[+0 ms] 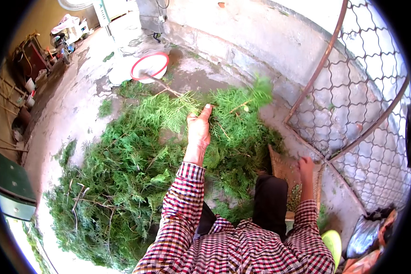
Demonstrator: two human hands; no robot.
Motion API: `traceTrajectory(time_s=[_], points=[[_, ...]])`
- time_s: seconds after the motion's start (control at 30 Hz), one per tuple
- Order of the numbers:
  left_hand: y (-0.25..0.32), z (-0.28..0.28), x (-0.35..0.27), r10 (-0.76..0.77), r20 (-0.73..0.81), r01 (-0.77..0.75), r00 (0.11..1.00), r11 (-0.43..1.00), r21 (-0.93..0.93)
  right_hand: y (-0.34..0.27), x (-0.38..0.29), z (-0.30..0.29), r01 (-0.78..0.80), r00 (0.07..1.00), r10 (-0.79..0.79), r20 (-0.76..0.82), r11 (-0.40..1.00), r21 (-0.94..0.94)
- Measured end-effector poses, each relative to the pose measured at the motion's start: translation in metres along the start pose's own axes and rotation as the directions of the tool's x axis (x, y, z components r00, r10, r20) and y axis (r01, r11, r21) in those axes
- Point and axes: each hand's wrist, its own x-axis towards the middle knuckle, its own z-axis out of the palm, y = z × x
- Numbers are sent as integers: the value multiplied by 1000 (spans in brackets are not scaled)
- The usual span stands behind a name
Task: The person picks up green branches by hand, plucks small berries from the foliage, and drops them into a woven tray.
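Note:
My left hand is closed round a leafy conifer branch, thumb on top, raised over the pile. The branch's bare woody end points up and left across the red-rimmed basin. Flat green sprays spread to both sides of the hand, blurred at the right. Below lies a large heap of cut conifer branches. Over a woven basket at my right is my right hand, its fingers curled; whether something small is in them cannot be told. Small green cones or berries lie in the basket.
A white basin with a red rim stands beyond the pile, near a standing fan. A wire mesh panel in a rusty frame leans at the right by the wall. Bags lie at lower right, beside a yellow-green object.

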Motion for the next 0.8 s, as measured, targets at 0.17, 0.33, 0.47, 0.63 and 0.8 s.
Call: traceTrajectory(time_s=[0.17,0.33,0.47,0.63,0.8], points=[[11,-4,-2,60,-64,-55,996,996,73,39,-9,-46,151,941,-339,-15,458,-876],[22,-4,-8,139,-2,-133,990,945,298,-31,-1,-14,337,933,-330,145,655,-676],[24,-5,-11,223,118,-249,968,917,312,-142,-42,51,486,873,-467,136,822,-297],[24,-12,-11,222,150,-264,963,888,378,-219,-89,122,588,756,-606,248,795,150],[28,-12,-14,168,161,-228,973,822,522,-242,-112,172,612,613,-702,362,712,346]])
